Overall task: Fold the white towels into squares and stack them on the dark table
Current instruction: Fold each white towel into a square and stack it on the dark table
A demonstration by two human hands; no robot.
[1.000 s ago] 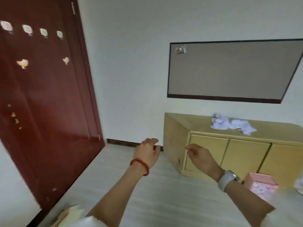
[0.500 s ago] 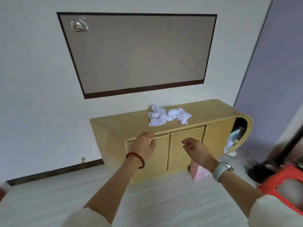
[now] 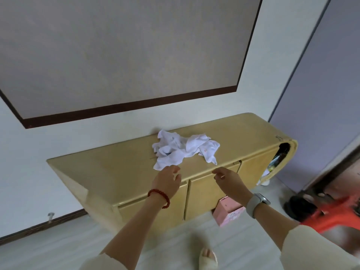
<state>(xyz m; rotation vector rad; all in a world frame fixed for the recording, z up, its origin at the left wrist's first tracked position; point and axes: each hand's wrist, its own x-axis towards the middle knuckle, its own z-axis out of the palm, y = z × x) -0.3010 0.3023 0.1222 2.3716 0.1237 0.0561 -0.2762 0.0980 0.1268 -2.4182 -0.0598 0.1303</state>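
- Head view: my left hand hangs just short of the near corner of the towels, fingers loosely curled and holding nothing; my right hand is near it over the cabinet edge, thumb and forefinger close together but pinching nothing.
- The towels lie in one crumpled white heap on the cabinet top, toward the wall.
- Risk: the pieces are tangled, so if I pull one corner I may drag the whole heap toward the edge and drop some on the floor.
- Risk: if I grab a bunched fold instead of a true corner, the square will likely come out skewed.
- Risk: the pink box and my foot are close below; a step in could knock the box.
- Hard to tell: how many towels are in the heap, and where their edges run.
- No dark table shows here, so the stacking spot is out of sight.
- The red thing at the right is blurred; I cannot name it.
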